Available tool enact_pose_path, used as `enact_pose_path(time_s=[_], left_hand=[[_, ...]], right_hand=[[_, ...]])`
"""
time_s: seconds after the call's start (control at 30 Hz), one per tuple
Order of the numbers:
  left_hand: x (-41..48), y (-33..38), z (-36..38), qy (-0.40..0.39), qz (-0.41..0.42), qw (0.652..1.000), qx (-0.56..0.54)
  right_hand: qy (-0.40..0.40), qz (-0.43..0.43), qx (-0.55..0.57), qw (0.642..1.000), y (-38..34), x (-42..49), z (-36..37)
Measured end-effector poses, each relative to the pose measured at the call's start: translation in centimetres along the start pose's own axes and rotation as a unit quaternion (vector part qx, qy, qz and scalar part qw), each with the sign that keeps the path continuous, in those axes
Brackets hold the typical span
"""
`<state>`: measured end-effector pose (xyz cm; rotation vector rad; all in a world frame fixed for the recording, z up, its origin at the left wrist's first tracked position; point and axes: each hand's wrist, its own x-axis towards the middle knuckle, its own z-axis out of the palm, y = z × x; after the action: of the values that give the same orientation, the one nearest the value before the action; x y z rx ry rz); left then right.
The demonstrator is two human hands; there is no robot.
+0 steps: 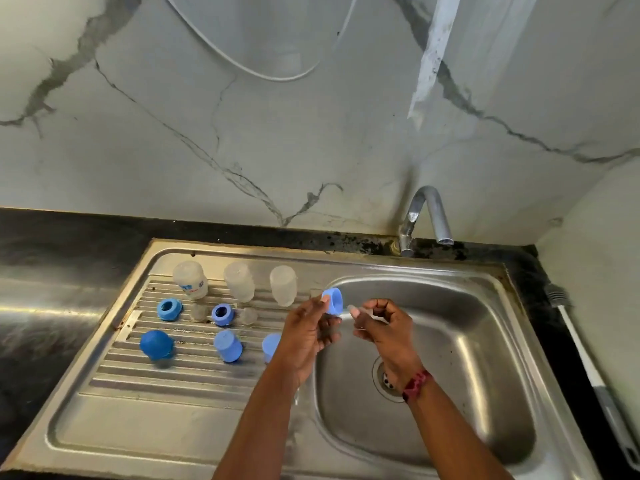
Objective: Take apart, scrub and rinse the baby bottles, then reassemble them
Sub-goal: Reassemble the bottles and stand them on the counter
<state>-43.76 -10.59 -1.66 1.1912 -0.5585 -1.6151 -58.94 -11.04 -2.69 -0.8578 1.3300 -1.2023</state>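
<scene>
Two parts meet over the sink [485, 299]. The left hand [308, 334] pinches a blue ring [333, 300] at its fingertips, and the right hand [384, 327] curls its fingers on what looks like a clear teat [362, 311], just right of the ring. The teat probably seats best pushed squarely through the ring. Left of the fingers, bottles [239, 282], spare rings [222, 314] and caps [227, 344] stand on the drainer [145, 382]; nothing blocks the hands.

Both hands were up close together, each holding a small part.
The left hand [306, 329] pinched a blue ring [333, 301] at its fingertips, with its palm turned toward the right hand [382, 323]. The right hand's fingers were curled round a clear piece [362, 311]. Both forearms reached in from the lower edge, and the hands were near but apart.
</scene>
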Motion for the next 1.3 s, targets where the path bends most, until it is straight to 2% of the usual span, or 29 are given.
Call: enact_pose_path(time_s=[0.1, 0.3, 0.5, 0.73, 0.87, 1.13, 1.3], left_hand=[[-0.1, -0.2, 0.2, -0.005, -0.023, 0.998, -0.055], [-0.2, -0.5, -0.5, -0.002, -0.04, 0.992, -0.116], [-0.1, -0.7, -0.9, -0.014, -0.037, 0.995, -0.096], [-0.1, -0.7, -1.5, -0.027, -0.032, 0.996, -0.082], [-0.1, -0.6, -1.9, -0.051, -0.031, 0.997, -0.056], [0.2, -0.7, -2.4, -0.05, -0.028, 0.998, -0.038], [-0.2, -0.3, -1.9, -0.055, -0.048, 0.993, -0.088]], right_hand=[[-0.016, -0.03, -0.006, 0.999, -0.6, -0.3, -0.6], [-0.024, -0.049, -0.094, 0.994, -0.7, 0.4, -0.3], [-0.045, -0.122, -0.202, 0.971, -1.3, 0.2, 1.3], [-0.094, -0.109, -0.241, 0.96, -1.1, 0.8, 1.6], [-0.092, -0.128, -0.245, 0.957, -1.4, 0.7, 1.7], [-0.094, -0.155, -0.27, 0.946, -1.5, 0.7, 1.9], [-0.079, -0.19, -0.319, 0.925, -1.5, 0.8, 2.4]])
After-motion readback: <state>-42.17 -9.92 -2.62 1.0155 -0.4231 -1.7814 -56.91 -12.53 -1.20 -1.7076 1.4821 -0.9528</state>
